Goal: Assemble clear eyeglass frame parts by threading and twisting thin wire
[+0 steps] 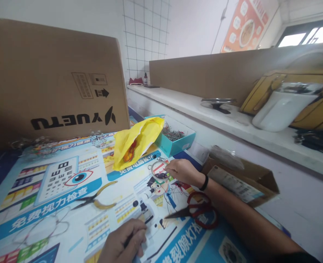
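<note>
My right hand, with a black band at the wrist, is closed with fingertips pinched at the right edge of a small round pale loop on the printed table cover. My left hand is closed at the bottom edge, thumb against curled fingers; what it holds, if anything, is hidden. Below my right wrist lie red-handled scissors, blades pointing left. Pliers with yellow handles lie spread on the left. Beyond my right hand, a yellow bag leans against a teal box holding tangled thin wire pieces.
A large cardboard box stands at the back left, with tangled clear loops before it. Thin wire loops lie front left. An opened carton sits on the right. On the ledge are a white mug and a yellow bag.
</note>
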Demonstrator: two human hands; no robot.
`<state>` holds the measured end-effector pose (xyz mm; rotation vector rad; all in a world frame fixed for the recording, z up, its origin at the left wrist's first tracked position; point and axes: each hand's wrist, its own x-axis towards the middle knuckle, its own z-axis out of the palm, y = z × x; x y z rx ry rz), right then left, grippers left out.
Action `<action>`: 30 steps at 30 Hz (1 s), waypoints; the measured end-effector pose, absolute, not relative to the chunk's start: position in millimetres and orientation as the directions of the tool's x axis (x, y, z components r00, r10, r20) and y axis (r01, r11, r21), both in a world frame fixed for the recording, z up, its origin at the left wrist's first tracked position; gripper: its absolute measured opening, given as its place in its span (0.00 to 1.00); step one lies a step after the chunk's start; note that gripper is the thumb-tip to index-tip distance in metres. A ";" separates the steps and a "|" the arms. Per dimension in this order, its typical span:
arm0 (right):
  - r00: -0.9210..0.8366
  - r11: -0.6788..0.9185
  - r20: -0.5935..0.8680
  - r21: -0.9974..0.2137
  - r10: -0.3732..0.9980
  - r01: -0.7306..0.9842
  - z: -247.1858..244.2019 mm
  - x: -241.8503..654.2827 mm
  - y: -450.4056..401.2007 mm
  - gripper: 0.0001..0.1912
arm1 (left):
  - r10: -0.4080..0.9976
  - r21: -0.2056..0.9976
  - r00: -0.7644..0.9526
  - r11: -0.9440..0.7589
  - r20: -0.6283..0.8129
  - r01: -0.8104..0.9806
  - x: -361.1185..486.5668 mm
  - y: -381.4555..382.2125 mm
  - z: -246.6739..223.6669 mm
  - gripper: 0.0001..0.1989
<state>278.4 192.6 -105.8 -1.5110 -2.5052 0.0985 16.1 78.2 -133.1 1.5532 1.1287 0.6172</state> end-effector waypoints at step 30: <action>-0.485 0.481 0.101 0.063 0.869 0.874 -97.3 278.8 192.7 0.13 | 0.935 0.956 0.334 0.014 -0.116 0.293 20.9 74.1 -134.0 0.17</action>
